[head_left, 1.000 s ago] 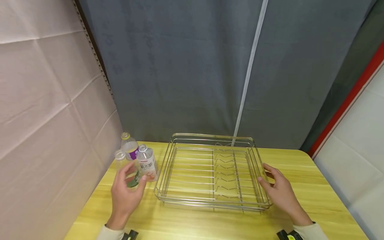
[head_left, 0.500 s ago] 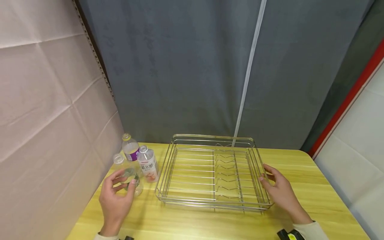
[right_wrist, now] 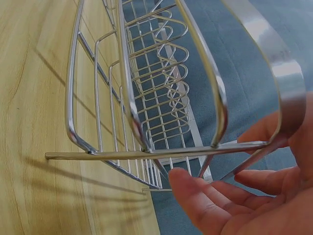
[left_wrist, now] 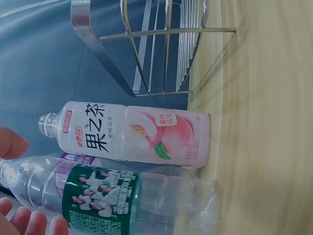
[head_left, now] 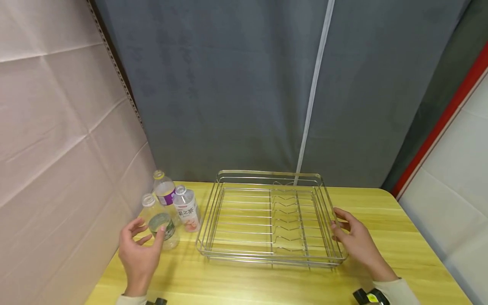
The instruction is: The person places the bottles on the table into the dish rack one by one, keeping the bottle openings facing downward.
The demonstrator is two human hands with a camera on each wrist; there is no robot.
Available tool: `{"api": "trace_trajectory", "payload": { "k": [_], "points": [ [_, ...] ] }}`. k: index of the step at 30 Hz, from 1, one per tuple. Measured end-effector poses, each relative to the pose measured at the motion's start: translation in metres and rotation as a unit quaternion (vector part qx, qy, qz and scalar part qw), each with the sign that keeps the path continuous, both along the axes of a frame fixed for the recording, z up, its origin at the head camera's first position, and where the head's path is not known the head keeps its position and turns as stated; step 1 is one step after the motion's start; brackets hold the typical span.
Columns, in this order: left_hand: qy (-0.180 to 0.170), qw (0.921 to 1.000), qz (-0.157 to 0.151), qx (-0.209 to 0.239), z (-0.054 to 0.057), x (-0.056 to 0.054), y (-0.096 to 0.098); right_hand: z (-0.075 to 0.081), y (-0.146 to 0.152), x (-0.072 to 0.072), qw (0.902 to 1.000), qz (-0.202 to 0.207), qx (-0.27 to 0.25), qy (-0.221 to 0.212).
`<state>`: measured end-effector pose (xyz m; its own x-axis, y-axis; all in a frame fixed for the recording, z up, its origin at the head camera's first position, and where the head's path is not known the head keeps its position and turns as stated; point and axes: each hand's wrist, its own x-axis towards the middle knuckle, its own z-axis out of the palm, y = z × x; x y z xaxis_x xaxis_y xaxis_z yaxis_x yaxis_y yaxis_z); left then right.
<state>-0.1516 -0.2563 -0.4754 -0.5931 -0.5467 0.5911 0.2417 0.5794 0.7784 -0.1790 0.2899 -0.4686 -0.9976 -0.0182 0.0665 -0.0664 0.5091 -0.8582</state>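
Note:
My left hand [head_left: 139, 254] is spread, fingers and thumb apart, just in front of a clear plastic bottle with a green label [head_left: 162, 226]; the thumb tip overlaps its label in the head view. That bottle stands upright on the table. Right behind it are a peach tea bottle [left_wrist: 132, 134] with a pink-and-white label and a bottle with a purple label and yellow neck ring [head_left: 164, 190]. At the other side, my right hand [head_left: 354, 237] holds the right side rail of a metal wire dish rack [head_left: 272, 256], its thumb and fingers around the upper bars.
The rack takes up the middle of the wooden table [head_left: 267, 284], with a row of wavy wire dividers [head_left: 287, 220] inside. A grey curtain [head_left: 228, 93] hangs behind, and a pale cloth wall [head_left: 68, 169] borders the left side, close to the bottles.
My left hand has drawn back to the left and toward me, away from the green-labelled bottle, which now stands slightly nearer to me. The right hand stays at the rack.

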Motion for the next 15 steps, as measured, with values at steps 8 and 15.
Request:
{"api": "trace_trajectory", "payload": {
  "k": [8, 15],
  "points": [
    [-0.046, 0.9987, 0.005, 0.020, -0.004, -0.007, -0.005, 0.003, 0.001, -0.001, 0.9991, -0.001, -0.037, -0.020],
    [-0.073, 0.9966, 0.002, 0.039, -0.008, -0.014, -0.012, 0.006, 0.001, 0.001, 0.9984, 0.000, -0.049, -0.027]
  ]
}}
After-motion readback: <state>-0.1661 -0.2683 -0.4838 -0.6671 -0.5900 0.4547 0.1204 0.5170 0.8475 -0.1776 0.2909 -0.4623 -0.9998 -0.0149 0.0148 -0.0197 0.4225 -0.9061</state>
